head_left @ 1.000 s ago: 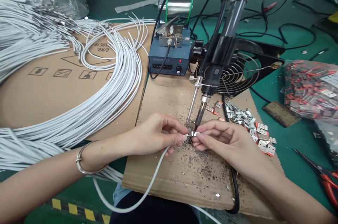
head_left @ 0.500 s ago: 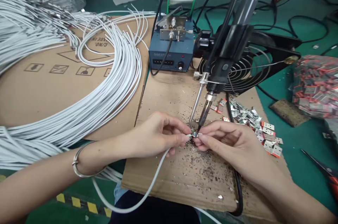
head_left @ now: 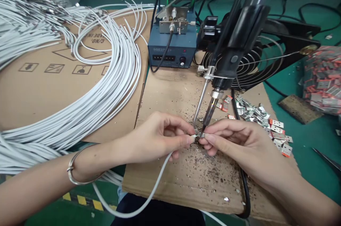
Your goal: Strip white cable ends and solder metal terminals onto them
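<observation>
My left hand pinches the end of a white cable that loops down toward my lap. My right hand pinches a small metal connector against the cable's end. Both meet just under the tip of a fixed soldering iron with a thin solder feed tube beside it. The joint sits over a piece of cardboard speckled with solder bits.
A large bundle of white cables curves over a cardboard box on the left. A blue soldering station and a black fan stand behind. Loose connectors lie to the right, with a bag of connectors and scissors beyond.
My hands have stayed pinched together under the iron tip. The view has shifted slightly, so the scene sits a little lower and to the right.
</observation>
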Available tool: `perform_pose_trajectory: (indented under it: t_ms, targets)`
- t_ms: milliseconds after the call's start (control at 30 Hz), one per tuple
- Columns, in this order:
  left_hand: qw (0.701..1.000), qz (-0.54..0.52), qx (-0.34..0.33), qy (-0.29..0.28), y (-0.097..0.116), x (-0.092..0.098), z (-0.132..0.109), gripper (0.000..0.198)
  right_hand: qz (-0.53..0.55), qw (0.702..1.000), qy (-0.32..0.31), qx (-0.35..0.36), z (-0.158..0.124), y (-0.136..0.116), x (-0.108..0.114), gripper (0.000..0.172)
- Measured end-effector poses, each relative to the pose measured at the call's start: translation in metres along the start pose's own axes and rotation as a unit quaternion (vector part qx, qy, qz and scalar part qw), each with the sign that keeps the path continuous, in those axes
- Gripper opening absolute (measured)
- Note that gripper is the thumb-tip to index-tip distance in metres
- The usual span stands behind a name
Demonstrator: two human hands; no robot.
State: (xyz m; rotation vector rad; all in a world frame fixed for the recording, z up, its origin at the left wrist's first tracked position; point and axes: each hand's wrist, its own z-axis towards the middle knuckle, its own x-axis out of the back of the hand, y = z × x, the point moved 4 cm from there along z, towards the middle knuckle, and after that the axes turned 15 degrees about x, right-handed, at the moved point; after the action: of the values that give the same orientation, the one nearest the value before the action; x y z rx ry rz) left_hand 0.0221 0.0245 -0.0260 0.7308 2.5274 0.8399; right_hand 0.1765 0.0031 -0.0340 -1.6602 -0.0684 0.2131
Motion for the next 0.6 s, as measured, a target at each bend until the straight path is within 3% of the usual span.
perform_pose_trajectory:
  t_ms: [600]
  targets:
    - [1.000,-0.002,0.018,0.016,0.0002,0.0013,-0.0011,0.004,-0.022,0.999,0.007,-0.029,0.0008,-0.0003,-0.0017,0.009]
